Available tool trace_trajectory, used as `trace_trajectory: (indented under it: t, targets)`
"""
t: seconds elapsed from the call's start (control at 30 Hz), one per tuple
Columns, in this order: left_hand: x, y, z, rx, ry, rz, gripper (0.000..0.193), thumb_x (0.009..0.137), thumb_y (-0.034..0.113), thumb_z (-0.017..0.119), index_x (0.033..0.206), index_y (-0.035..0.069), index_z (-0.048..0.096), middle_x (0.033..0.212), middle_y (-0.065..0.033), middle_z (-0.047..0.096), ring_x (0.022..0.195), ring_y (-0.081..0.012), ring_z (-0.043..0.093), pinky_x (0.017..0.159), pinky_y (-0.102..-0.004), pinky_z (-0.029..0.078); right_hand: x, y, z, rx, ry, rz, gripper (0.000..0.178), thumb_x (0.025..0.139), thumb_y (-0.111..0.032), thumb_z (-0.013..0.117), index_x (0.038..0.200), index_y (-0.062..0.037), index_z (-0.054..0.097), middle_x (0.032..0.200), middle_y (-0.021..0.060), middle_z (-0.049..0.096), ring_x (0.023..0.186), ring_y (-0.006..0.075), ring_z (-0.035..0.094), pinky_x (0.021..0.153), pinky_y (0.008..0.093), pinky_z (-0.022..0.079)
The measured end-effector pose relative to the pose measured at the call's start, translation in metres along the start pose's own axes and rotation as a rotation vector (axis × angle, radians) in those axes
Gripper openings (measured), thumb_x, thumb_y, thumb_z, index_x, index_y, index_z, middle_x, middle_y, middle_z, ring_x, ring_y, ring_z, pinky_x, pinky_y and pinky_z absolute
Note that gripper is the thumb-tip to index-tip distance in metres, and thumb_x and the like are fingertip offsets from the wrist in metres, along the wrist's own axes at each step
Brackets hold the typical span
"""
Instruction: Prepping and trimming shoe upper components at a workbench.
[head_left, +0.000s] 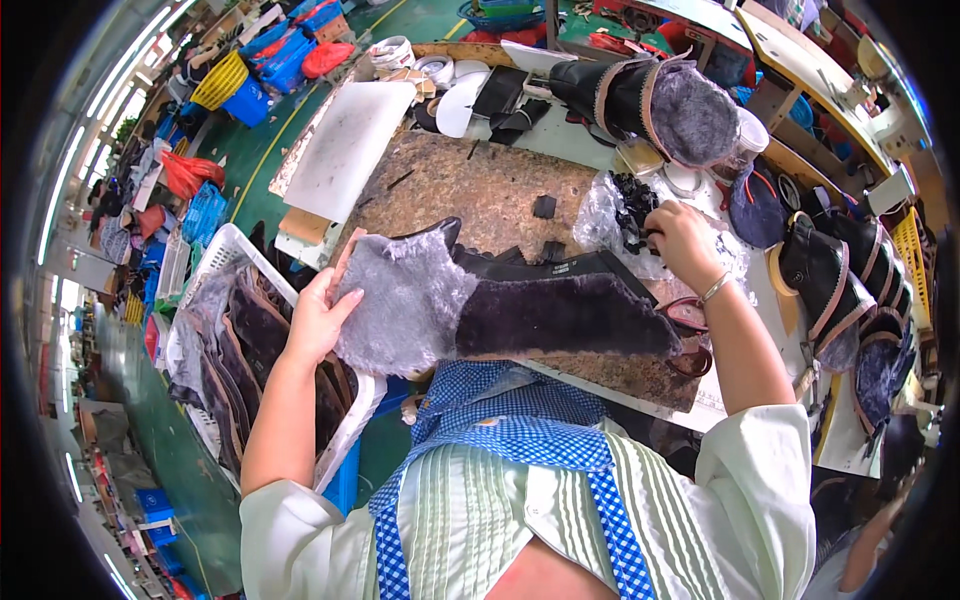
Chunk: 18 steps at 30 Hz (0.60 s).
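My left hand (pixel 322 318) is closed on the edge of a fleece-lined boot upper (pixel 400 290), thumb on top. Light grey fleece covers the upper's left end, and dark fleece runs along its right part. It lies across the near side of the worn board (pixel 400 190), with black leather showing along its far edge. My right hand (pixel 682 240) reaches to a heap of small black pieces (pixel 635 205) in a clear plastic bag (pixel 597 215). Its fingers are pinched together at the heap; what is between them is hidden. Red-handled scissors (pixel 690 362) lie beside the upper's right end.
To the left stands a white basket (pixel 235 245) with more fleece-lined pieces. A white sheet (pixel 350 145) covers the board's far left. Finished-looking black boot shafts (pixel 620 95) lie at the back, and several more (pixel 825 285) at the right. Tape rolls and a jar (pixel 748 135) stand nearby.
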<state>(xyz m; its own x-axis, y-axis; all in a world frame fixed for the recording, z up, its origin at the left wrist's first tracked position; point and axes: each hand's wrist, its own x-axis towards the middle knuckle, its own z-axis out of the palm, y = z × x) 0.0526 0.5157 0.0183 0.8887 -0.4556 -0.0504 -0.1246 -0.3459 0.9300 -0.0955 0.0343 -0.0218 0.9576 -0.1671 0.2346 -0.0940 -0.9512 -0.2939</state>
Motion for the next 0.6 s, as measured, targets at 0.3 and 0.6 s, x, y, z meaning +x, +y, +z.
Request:
trace_trajectory:
  t: [0.3, 0.6]
  targets:
    - [0.029, 0.010, -0.014, 0.170, -0.046, 0.007, 0.023, 0.083, -0.006, 0.065, 0.100, 0.003, 0.052, 0.092, -0.0008, 0.059, 0.086, -0.0072, 0.056, 0.075, -0.0223, 0.045, 0.013, 0.030, 0.002, 0.660, 0.185, 0.228, 0.015, 0.082, -0.010, 0.071, 0.092, -0.0024, 0.061, 0.083, 0.0048, 0.066, 0.077, 0.0133, 0.063, 0.070, 0.0272, 0.049]
    - [0.048, 0.002, -0.012, 0.160, -0.059, -0.015, 0.032, 0.078, -0.012, 0.064, 0.102, 0.003, 0.051, 0.090, -0.0012, 0.059, 0.084, -0.0088, 0.056, 0.076, -0.0234, 0.046, -0.007, -0.036, -0.042, 1.684, -0.015, 0.322, 0.021, 0.093, -0.004, 0.057, 0.113, 0.0012, 0.061, 0.099, 0.0124, 0.067, 0.092, 0.0207, 0.067, 0.083, 0.0309, 0.056]
